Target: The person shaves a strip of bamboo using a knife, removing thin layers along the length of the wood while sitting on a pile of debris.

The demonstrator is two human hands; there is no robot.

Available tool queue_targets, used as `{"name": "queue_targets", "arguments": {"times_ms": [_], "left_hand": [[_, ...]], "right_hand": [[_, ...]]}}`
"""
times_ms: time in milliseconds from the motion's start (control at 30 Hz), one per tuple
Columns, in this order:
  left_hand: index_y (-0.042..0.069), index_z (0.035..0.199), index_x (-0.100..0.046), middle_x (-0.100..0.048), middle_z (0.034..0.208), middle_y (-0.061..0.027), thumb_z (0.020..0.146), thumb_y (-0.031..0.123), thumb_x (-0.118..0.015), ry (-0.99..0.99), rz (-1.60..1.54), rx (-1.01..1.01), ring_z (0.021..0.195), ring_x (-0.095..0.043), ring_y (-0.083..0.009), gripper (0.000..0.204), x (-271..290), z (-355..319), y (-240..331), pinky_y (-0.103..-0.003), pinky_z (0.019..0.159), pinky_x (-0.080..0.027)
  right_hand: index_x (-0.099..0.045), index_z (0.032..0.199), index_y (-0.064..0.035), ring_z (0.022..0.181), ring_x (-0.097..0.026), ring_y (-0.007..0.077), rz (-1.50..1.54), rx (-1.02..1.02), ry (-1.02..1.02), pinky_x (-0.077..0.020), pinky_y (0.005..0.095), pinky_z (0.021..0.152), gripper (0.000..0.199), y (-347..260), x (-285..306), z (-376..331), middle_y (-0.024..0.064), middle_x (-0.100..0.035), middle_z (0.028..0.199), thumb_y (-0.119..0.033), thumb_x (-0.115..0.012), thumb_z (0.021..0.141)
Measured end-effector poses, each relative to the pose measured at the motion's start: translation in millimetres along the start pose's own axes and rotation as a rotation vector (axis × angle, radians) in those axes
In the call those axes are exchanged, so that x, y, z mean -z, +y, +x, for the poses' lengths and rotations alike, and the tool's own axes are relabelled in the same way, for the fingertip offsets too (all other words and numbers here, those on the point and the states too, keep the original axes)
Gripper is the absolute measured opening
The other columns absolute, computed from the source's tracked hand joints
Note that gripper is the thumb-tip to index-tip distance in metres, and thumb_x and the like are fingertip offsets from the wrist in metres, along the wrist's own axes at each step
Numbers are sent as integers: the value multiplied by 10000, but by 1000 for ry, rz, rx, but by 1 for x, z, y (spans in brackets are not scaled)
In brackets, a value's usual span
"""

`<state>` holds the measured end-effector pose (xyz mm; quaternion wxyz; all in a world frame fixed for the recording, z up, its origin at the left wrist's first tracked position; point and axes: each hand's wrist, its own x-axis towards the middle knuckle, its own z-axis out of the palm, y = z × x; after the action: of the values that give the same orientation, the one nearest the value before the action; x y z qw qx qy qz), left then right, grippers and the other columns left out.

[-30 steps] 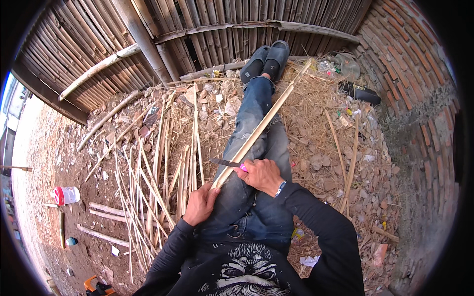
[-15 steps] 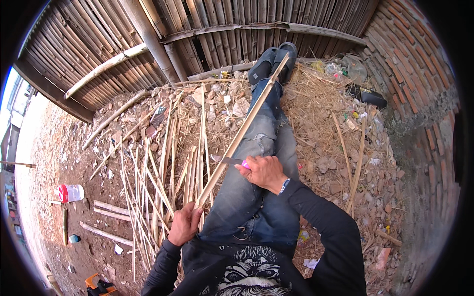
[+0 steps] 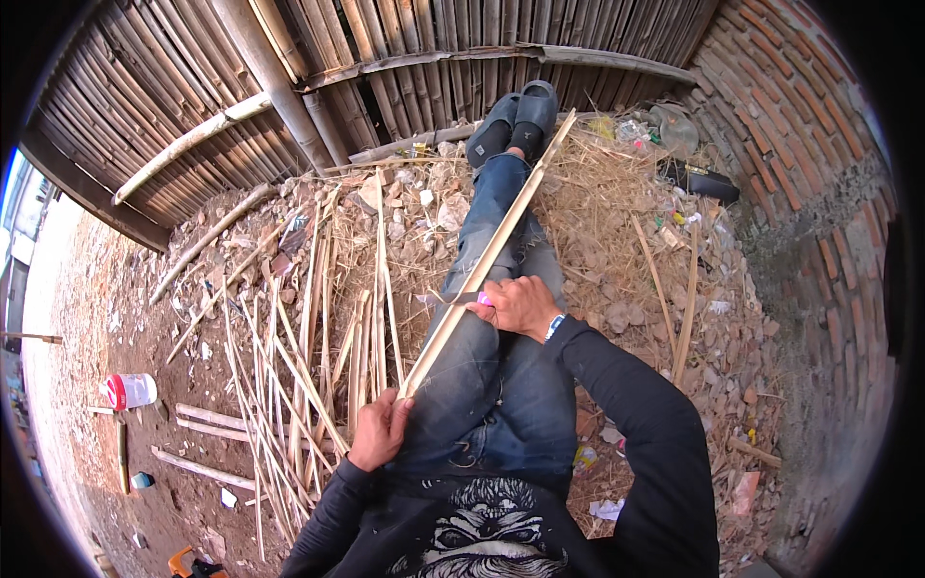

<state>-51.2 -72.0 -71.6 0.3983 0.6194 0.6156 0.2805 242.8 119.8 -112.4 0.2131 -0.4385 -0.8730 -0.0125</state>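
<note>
Bamboo strip (image 3: 502, 237) runs slantwise over the outstretched legs (image 3: 472, 376), from the left hand's grip up past the right hand's hold, ending beside the slippers (image 3: 496, 130) well beyond both. Left of the grip lies a loose heap of strips (image 3: 299, 385), already split long and narrow by the look of them. The left hand (image 3: 379, 432) pinches the near end of the piece between thumb and fingers. Farther along, the right hand (image 3: 523, 306) is closed around the knife (image 3: 485, 300), whose pink handle shows at the fingers and whose thin blade lies across the strip just left of that fist (whether the edge is biting, I cannot tell). Judging by this, the piece is split to length and its paring seems under way rather than finished; how much trimming is left along it, the view does not settle.
</note>
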Motion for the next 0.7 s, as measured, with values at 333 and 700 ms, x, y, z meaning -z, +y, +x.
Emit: {"name": "queue_targets", "arguments": {"times_ms": [333, 700], "left_hand": [[0, 853, -525, -449, 560, -101, 1049, 205, -626, -79, -27, 73, 513, -411, -157, 301, 5, -40, -20, -373, 495, -369], [7, 854, -524, -522, 631, -192, 1048, 241, -613, -105, 9, 45, 559, -579, -342, 317, 26, -62, -51, -438, 564, -433]], "right_hand": [[-680, 766, -56, 586, -683, 418, -29, -378, -37, -537, 521, 531, 578, 50, 59, -6, 214, -670, 627, -542, -534, 1042], [-717, 801, -46, 580, -701, 399, -191, -444, 14, -550, 521, 517, 601, 104, 44, 5, 207, -672, 619, -552, -505, 1047]]}}
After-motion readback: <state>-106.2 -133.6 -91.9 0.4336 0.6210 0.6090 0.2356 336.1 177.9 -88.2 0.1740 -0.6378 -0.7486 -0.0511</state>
